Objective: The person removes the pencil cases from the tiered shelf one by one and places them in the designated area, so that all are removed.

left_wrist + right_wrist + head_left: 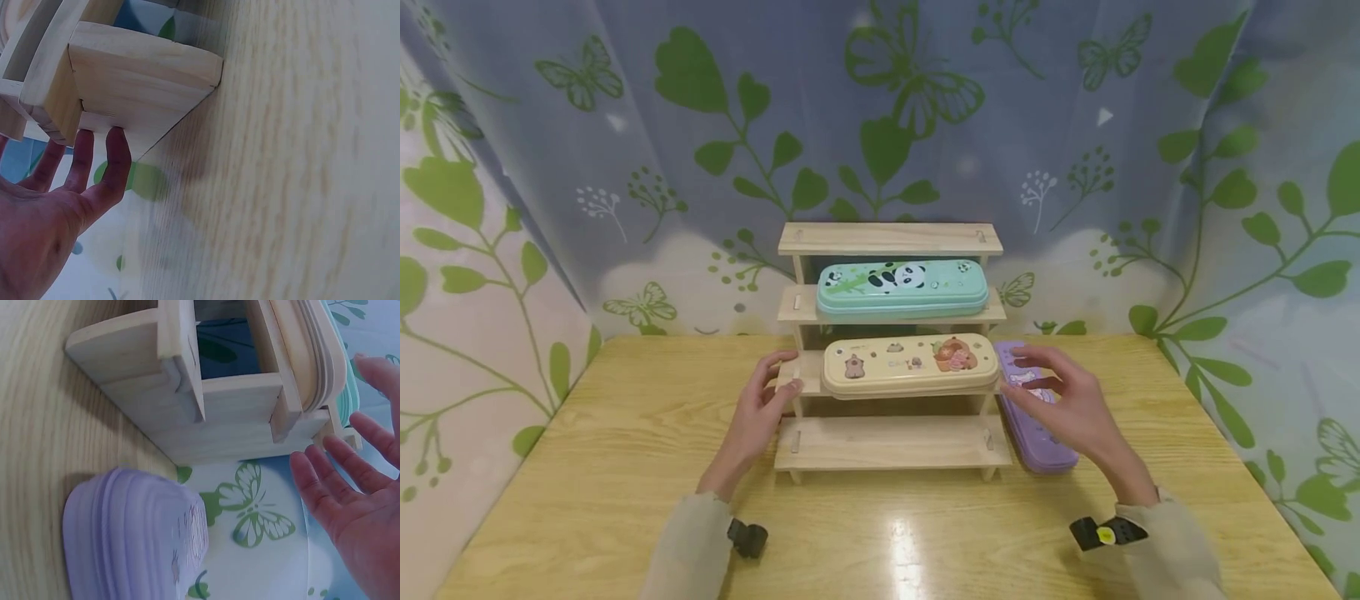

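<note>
A four-step wooden rack [891,442] stands on the table. On its second step from the bottom lies a cream pencil case [880,367] with cartoon animal pictures, and one step higher a mint-green pencil case [854,287] with a panda. My left hand [758,418] is at the rack's left end, its fingertips [116,140] at the side panel and the thumb near the step. Off the cream case's right end hovers my right hand [1081,412], fingers spread and loosely bent, holding nothing. Below it, a purple pencil case [1051,454] lies against the rack's right side.
The wooden table [647,492] extends to both sides and in front of the rack. Behind stands a blue and white curtain [917,175] printed with green leaves and butterflies. The top step [891,239] and bottom step of the rack are bare.
</note>
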Demonstrator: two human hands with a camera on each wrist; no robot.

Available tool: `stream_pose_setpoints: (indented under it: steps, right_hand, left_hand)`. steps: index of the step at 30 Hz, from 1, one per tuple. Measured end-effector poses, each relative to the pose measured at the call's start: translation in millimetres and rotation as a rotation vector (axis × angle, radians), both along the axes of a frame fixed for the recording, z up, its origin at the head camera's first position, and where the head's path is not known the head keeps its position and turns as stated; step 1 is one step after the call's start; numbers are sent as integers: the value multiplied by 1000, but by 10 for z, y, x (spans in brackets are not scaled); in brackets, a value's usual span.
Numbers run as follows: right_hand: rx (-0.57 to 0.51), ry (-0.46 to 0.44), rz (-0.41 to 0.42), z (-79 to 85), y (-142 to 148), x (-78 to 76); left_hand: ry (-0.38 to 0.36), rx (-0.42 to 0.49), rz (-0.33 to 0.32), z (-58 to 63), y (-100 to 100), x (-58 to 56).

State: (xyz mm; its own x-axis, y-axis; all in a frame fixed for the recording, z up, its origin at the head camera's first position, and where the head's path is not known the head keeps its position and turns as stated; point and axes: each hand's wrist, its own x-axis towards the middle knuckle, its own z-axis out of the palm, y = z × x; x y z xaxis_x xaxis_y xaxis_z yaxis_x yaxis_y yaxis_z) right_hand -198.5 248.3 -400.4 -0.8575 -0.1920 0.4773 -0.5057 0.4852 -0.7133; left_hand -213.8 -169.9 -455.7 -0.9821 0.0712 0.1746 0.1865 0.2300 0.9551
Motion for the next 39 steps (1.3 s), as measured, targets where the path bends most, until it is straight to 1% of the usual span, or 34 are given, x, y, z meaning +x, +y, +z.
stream_pose_setpoints:
  steps: [5, 13, 18, 24, 31, 36, 39]
  right_hand:
    - [-28, -11, 35, 2, -73, -78]
    - [53, -33, 24, 18, -148, -158]
    - [88, -82, 8, 43, -187, -186]
    - [89, -123, 4, 38, -201, -186]
    - [92, -132, 45, 50, -225, -169]
    - [127, -148, 73, 67, -246, -186]
    - [158, -193, 82, 78, -258, -186]
  left_hand:
    - [-3, 5, -2, 3, -9, -5]
    - [0, -4, -3, -2, -9, -8]
    - [-3, 5, -5, -9, -11, -12]
    - [-6, 4, -3, -13, -9, -11]
    - [3, -3, 12, -10, -8, -19]
    - [8, 2, 9, -35, -8, -34]
    - [8, 3, 9, -39, -9, -35]
